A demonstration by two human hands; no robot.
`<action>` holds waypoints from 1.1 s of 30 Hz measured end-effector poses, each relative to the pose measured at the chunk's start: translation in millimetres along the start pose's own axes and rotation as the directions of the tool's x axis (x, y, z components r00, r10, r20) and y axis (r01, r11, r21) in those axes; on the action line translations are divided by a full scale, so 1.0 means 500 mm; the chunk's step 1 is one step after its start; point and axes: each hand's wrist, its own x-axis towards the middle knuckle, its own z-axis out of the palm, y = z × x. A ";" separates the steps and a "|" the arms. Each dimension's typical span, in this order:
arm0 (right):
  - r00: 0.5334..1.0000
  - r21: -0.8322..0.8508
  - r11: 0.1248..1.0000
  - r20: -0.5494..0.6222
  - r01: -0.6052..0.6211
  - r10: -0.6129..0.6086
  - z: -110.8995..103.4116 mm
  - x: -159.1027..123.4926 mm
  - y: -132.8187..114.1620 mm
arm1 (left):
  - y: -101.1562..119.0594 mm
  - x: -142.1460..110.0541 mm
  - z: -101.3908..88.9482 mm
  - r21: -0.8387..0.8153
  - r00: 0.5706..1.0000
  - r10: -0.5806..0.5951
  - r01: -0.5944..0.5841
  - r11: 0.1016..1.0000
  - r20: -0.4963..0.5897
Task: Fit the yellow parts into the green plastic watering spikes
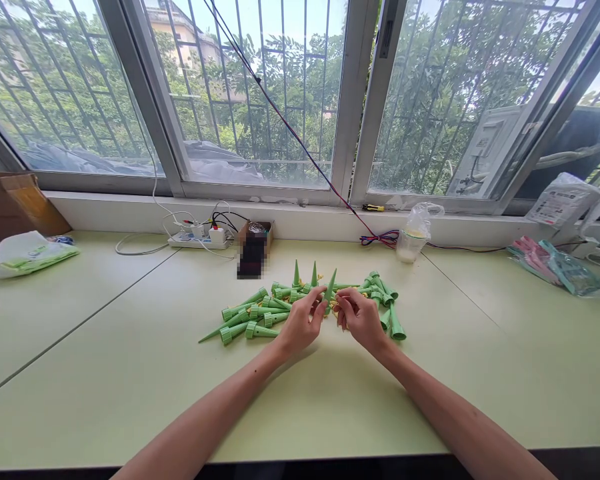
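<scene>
L hand grips spike btwn hands, long axis near vert., tip up w/ slight lean twd R hand, just right of it, fingers curled, can't tell if gripping.

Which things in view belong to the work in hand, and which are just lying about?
Part of the work:
green spike held in the left hand
loose green cones nearby
small yellow pieces among them

Apparently just lying about:
power strip
plastic cup
yellow-and-black tool
green-and-white packet
</scene>
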 end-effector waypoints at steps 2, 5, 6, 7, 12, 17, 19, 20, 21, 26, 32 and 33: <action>1.000 -0.002 1.000 0.001 -0.010 0.010 0.000 0.000 0.002 | 0.001 0.000 0.000 0.003 1.000 0.001 -0.001 1.000 0.003; 1.000 -0.005 1.000 0.007 -0.026 0.026 0.000 -0.001 0.002 | 0.002 -0.001 0.001 0.001 1.000 -0.003 0.003 1.000 0.012; 1.000 -0.001 1.000 0.008 -0.030 0.030 0.000 -0.001 0.001 | 0.003 -0.001 0.001 0.000 1.000 -0.005 0.005 1.000 0.012; 0.999 0.003 0.999 0.009 -0.033 0.033 0.000 -0.001 0.000 | 0.003 -0.001 0.002 0.000 1.000 -0.007 0.007 1.000 0.012; 0.999 -0.015 0.999 0.010 -0.048 0.048 0.002 -0.001 -0.002 | 0.005 0.001 0.004 -0.009 0.999 -0.033 0.033 0.999 -0.002; 0.999 -0.037 0.999 0.005 -0.033 0.033 0.002 0.000 -0.005 | 0.005 0.005 0.005 -0.028 0.998 -0.058 0.057 0.998 -0.033; 1.000 -0.044 0.999 0.005 -0.022 0.022 0.001 0.000 -0.006 | 0.005 0.005 0.005 -0.036 0.997 -0.064 0.063 0.997 -0.043; 1.000 -0.047 0.999 0.005 -0.017 0.018 0.001 0.000 -0.007 | 0.004 0.005 0.005 -0.038 0.997 -0.064 0.063 0.997 -0.042; 1.000 -0.050 0.999 0.004 -0.014 0.014 0.000 0.000 -0.007 | 0.004 0.005 0.005 -0.036 0.997 -0.061 0.060 0.998 -0.038; 1.000 -0.056 0.998 -0.009 -0.004 0.003 0.001 -0.002 -0.004 | 0.003 0.002 0.003 0.002 1.000 -0.026 0.026 1.000 -0.017; 1.000 -0.036 0.999 -0.008 -0.024 0.024 0.000 -0.002 0.000 | 0.002 -0.001 0.002 0.040 1.000 0.003 -0.003 0.999 0.003; 1.000 -0.036 0.999 -0.007 -0.027 0.027 0.000 -0.002 0.000 | 0.002 -0.001 0.003 0.044 1.000 0.006 -0.006 0.999 0.005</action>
